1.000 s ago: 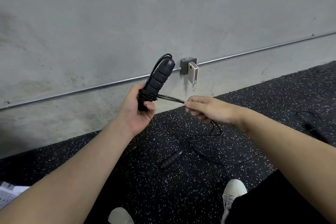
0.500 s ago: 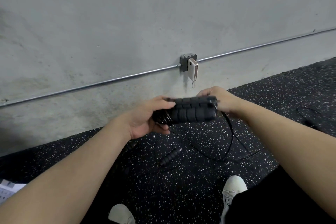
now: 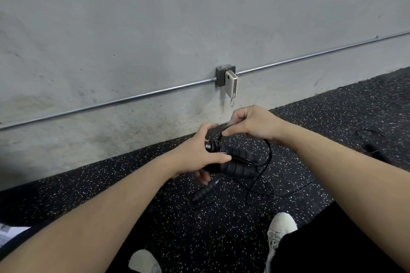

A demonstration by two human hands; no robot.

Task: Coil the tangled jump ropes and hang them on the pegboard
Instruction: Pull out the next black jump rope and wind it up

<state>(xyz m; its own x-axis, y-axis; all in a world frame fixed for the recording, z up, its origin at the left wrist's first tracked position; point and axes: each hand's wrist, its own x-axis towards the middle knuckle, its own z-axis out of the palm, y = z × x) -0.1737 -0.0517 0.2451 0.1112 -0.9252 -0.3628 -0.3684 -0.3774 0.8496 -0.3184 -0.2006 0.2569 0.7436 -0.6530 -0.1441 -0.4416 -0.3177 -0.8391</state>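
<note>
Black foam jump rope handles (image 3: 237, 162), two of them side by side, held mid-frame above the floor. Left hand (image 3: 195, 155) grips them at their left end: thumb over the top, fingers curled underneath. Handles point right and slightly near.

Right hand (image 3: 255, 125) sits just far-right of the handles, closed in a pinch on the black rope (image 3: 269, 150) close to where it leaves the handle ends. From the pinch the rope loops down right of the handles and trails onto the floor. Wraps around the handles probably present under the left hand, but hidden, can't confirm.

Second rope on the floor: one loose handle (image 3: 205, 189) lies just near of the left hand, tilted, its cord hard to trace against the mat. Another dark cord tangle (image 3: 370, 139) lies far right, well apart.

Floor is black speckled rubber mat (image 3: 111, 184). Concrete wall (image 3: 155, 29) behind, with a metal conduit (image 3: 111, 104) running across it into a junction box (image 3: 220, 76). A beige device (image 3: 231, 84) hangs off the box. White shoes (image 3: 280, 226) at near edge, paper (image 3: 8, 234) at near left.
</note>
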